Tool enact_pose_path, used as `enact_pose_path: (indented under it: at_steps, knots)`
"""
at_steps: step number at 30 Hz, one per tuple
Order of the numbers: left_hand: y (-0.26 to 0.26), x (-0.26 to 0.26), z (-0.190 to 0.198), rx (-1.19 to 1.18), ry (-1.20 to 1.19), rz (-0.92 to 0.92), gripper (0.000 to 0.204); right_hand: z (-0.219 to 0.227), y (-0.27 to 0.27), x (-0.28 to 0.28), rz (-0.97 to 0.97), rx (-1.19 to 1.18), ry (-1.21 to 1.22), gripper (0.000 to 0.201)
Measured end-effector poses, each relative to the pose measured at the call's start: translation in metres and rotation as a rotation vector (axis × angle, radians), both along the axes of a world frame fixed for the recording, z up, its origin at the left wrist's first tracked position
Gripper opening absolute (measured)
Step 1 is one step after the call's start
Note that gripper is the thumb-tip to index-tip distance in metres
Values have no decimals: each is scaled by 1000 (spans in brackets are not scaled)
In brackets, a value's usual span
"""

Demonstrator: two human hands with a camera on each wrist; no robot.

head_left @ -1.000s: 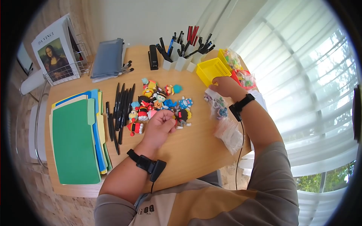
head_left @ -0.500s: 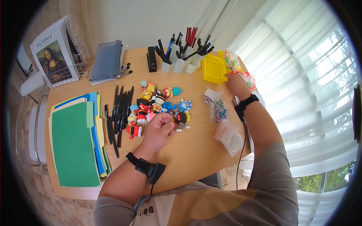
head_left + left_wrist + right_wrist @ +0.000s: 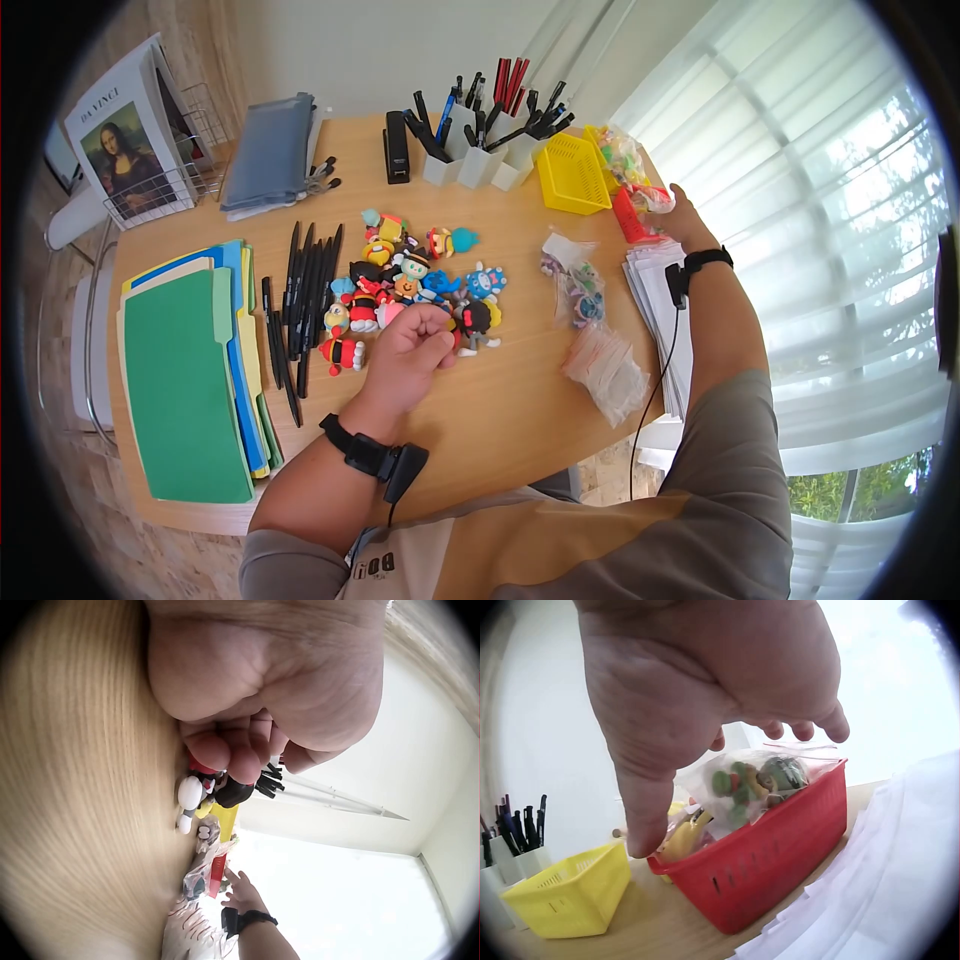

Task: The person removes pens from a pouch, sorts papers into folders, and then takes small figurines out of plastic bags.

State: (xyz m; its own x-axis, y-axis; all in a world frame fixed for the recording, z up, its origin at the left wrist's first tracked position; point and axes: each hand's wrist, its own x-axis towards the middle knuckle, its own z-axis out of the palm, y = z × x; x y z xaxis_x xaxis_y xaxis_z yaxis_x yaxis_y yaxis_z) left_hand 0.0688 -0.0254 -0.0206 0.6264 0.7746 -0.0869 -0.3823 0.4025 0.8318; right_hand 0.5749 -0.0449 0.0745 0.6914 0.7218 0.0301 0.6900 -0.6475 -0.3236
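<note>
My right hand [image 3: 682, 222] is over the red basket [image 3: 772, 862] at the right end of the table. In the right wrist view its fingers spread wide above the basket, with the thumb at the near left rim. Clear bags of small colourful toys [image 3: 754, 784] fill the basket. My left hand [image 3: 405, 350] rests on the table at the near edge of a pile of toy figurines [image 3: 405, 275], its fingers loosely curled. Beyond those fingertips, the left wrist view shows a black, white and grey figurine [image 3: 190, 793]; they partly hide it.
A yellow basket [image 3: 572, 175] stands left of the red one, near white pen holders [image 3: 480, 165]. Bags of small items [image 3: 580, 290], clear zip bags [image 3: 607, 370] and white papers [image 3: 655, 290] lie at the right. Black pens [image 3: 310, 290] and folders [image 3: 185, 380] lie at the left.
My right hand has moved right from the yellow basket to over the red one, its fingers spreading. The yellow basket was turned and set straighter. My left hand stays by the figurines.
</note>
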Motion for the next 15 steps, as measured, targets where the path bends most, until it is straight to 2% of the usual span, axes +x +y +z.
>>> enact_pose_path:
  at_steps: [2,5,8,10,14,15]
  knots:
    - [0,0,-1,-2,-2,-4,14,-1,4,0,11,26,58,98]
    - [1,0,-1,-6,-5,-9,15,1,6,0,32,-120,167,88]
    - [1,-1,-1,-12,-16,-9,15,-1,9,-1,77,-140,122,80]
    - [1,-1,-2,-15,-23,-7,15,-2,10,-4,72,-144,-1,78]
    - [1,-2,-3,-3,-33,-22,15,-1,13,-10,46,-140,26,70]
    - [1,-2,-4,10,-35,-30,15,0,14,-12,-8,-105,-21,60]
